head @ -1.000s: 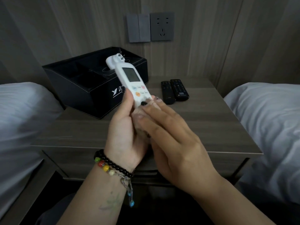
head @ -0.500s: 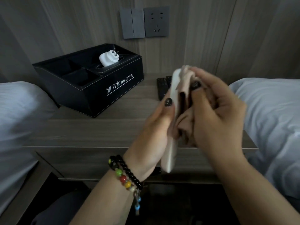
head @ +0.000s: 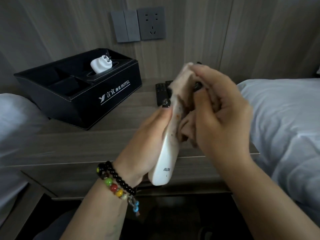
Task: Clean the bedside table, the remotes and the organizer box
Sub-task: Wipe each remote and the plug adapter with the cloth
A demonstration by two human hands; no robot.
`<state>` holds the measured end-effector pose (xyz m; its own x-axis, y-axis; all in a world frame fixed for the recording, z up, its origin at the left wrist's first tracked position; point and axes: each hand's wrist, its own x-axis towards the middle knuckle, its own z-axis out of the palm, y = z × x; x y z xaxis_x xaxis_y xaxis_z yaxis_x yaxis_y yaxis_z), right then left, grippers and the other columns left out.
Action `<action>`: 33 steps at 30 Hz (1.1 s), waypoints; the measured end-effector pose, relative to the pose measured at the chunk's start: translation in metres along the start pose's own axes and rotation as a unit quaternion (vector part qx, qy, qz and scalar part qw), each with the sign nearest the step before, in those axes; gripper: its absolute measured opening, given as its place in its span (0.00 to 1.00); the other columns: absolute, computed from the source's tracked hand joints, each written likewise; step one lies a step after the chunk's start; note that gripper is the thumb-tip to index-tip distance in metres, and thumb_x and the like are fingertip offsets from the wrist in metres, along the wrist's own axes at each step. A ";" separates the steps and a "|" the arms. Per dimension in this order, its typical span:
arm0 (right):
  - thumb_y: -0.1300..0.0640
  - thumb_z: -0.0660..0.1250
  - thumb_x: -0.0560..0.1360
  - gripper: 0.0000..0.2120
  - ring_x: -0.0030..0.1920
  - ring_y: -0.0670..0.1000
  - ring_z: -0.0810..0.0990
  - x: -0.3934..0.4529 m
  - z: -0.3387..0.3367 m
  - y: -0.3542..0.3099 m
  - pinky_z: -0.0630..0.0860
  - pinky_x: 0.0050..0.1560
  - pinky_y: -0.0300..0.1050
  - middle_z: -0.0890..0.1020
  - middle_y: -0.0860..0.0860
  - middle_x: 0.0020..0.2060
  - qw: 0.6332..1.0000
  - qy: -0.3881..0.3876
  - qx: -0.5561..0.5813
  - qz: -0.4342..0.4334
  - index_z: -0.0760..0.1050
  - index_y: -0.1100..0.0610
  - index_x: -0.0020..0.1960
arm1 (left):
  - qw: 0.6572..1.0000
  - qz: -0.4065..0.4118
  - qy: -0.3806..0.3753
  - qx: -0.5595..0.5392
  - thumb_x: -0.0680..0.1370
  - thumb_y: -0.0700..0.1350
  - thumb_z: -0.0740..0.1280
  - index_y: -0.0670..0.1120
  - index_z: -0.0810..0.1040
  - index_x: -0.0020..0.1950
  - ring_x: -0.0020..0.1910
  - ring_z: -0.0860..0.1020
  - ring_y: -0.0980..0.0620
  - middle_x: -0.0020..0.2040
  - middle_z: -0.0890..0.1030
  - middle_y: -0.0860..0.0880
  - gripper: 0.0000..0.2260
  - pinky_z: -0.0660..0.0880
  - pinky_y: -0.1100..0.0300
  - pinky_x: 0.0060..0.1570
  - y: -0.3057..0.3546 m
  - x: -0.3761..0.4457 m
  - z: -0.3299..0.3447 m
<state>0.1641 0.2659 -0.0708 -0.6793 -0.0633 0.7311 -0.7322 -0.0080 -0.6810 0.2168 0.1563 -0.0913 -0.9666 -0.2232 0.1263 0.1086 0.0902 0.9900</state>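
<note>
Organizer box [head: 83, 94] sits far left on the table [head: 69, 146] w/ a white plug [head: 100, 65] in it. L hand [head: 149, 134] grips the white remote [head: 164, 163] upright, long axis running away from the person. R hand [head: 220, 115] clutches a cloth [head: 183, 80] against its top half; black remotes [head: 161, 92] lie on the table just behind.

White plug adapter [head: 101, 66], 2 white beds [head: 284, 122] flanking, grey wall switch [head: 127, 26] beside socket [head: 152, 23].
</note>
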 end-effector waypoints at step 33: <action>0.72 0.60 0.76 0.15 0.63 0.50 0.76 0.006 -0.015 0.002 0.71 0.65 0.42 0.79 0.57 0.60 0.978 -0.037 -0.114 -0.173 0.76 0.66 0.61 | 0.800 0.322 0.136 0.488 0.80 0.49 0.58 0.46 0.67 0.73 0.49 0.72 0.50 0.57 0.67 0.43 0.21 0.78 0.53 0.41 -0.003 -0.006 -0.027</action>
<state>0.1574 0.2800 -0.0670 -0.3901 -0.1680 0.9053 -0.9149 0.1811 -0.3607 0.2284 0.1314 -0.0937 -0.6815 -0.0164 0.7316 0.2028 0.9563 0.2104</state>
